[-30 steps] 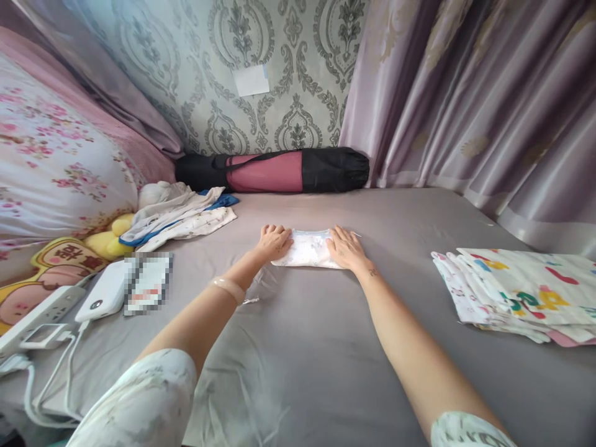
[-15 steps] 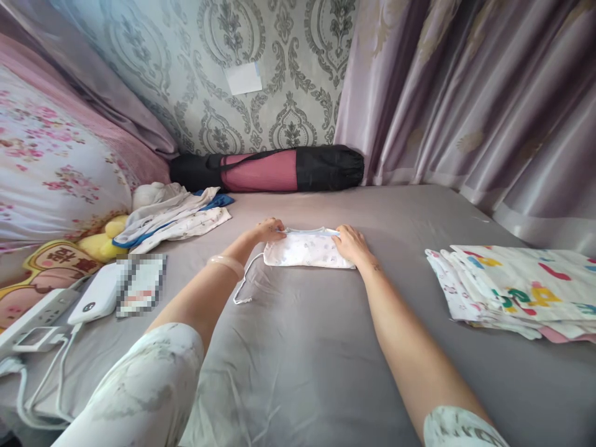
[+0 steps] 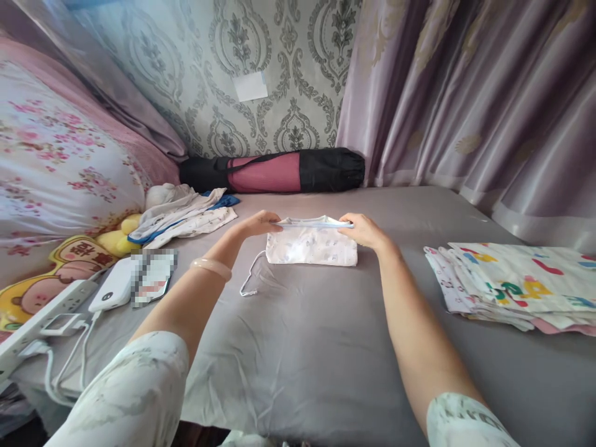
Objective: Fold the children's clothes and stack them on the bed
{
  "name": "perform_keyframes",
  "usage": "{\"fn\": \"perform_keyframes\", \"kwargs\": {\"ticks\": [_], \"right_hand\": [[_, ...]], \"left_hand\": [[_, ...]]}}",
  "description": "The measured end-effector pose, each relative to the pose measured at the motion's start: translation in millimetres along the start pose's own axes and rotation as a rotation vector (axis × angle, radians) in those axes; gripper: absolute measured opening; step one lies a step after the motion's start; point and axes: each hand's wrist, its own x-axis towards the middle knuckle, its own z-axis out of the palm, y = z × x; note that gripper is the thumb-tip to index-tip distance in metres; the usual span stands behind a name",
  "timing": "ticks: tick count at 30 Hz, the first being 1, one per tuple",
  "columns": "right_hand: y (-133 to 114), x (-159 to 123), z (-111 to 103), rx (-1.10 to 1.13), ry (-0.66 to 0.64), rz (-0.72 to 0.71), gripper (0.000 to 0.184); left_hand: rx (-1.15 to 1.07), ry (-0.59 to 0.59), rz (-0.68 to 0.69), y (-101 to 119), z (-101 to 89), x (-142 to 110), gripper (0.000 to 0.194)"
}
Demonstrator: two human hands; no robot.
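From here, the left hand (image 3: 264,223) and the right hand (image 3: 365,230) are pinching opposite ends of the far edge of a folded printed cloth (image 3: 311,247), which is lying mid-frame on the grey bedsheet (image 3: 298,347). I'm thinking an even pull suits that edge best, the white cord (image 3: 250,274) trailing clear, left of centre.

Pale bangle (image 3: 212,267) on left; white sleeves (image 3: 139,379), grey-green patterned.

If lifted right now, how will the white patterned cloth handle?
Probably floppy: the white patterned cloth puckers along its top edge. Likely light, looking like thin fabric. The loose cord on the gray sheet may trail.
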Motion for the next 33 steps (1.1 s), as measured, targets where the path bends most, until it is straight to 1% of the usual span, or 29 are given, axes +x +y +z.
{"fn": "perform_keyframes", "kwargs": {"ticks": [4,6,8,9,10,13,14,15,16,17,19,21,23,25,30,33], "right_hand": [[-0.4,-4.7,-16.4,0.111,0.014,-0.053,0.021],[-1.1,-6.5,-20.8,0.151,0.038,-0.066,0.024],[-3.4,-6.8,-22.1,0.178,0.092,-0.087,0.026],[-5.1,-6.3,-21.6,0.186,0.14,-0.105,0.025],[-7.2,-5.4,-20.3,0.188,0.202,-0.127,0.024],[-13.2,-1.2,-13.3,0.136,0.413,-0.208,0.018],[-14.4,0.3,-10.4,0.097,0.464,-0.236,0.016],[-14.9,1.5,-7.6,0.047,0.494,-0.26,0.016],[-14.7,2.2,-5.0,-0.008,0.5,-0.277,0.017],[-13.8,2.4,-2.7,-0.064,0.481,-0.284,0.018],[-10.9,0.9,0.2,-0.15,0.374,-0.266,0.021],[-8.4,-2.6,1.0,-0.179,0.199,-0.223,0.022],[-7.5,-6.6,0.2,-0.151,0.025,-0.171,0.023],[-8.0,-9.7,-0.9,-0.104,-0.096,-0.118,0.026],[-6.9,-10.4,0.1,-0.049,-0.293,-0.049,0.027],[-3.9,-9.1,3.7,-0.048,-0.379,-0.031,0.027]], "left_hand": [[-0.222,-0.035,0.057,11.1,-21.4,-22.9,0.033],[-0.245,-0.022,0.083,16.4,-29.9,-28.8,0.032],[-0.208,0.043,0.114,21.2,-35.1,-29.2,0.031],[-0.176,0.116,0.131,23.5,-36.2,-27.7,0.03],[-0.131,0.213,0.145,25.6,-36.2,-25.4,0.029],[0.091,0.585,0.141,29.1,-29.9,-18.5,0.022],[0.176,0.676,0.137,28.7,-25.7,-17.4,0.019],[0.251,0.73,0.138,27.2,-20.5,-17.3,0.019],[0.311,0.75,0.151,24.5,-14.4,-18.2,0.02],[0.355,0.739,0.174,20.9,-7.7,-20.2,0.021],[0.415,0.665,0.226,11.8,7.0,-26.5,0.025],[0.445,0.584,0.263,2.7,21.6,-34.7,0.027],[0.451,0.528,0.284,-4.1,33.7,-43.6,0.029],[0.455,0.494,0.294,-7.7,42.2,-52.3,0.031],[0.483,0.398,0.306,-6.6,52.5,-70.2,0.034],[0.483,0.339,0.288,-6.0,59.0,-76.3,0.036]]}}
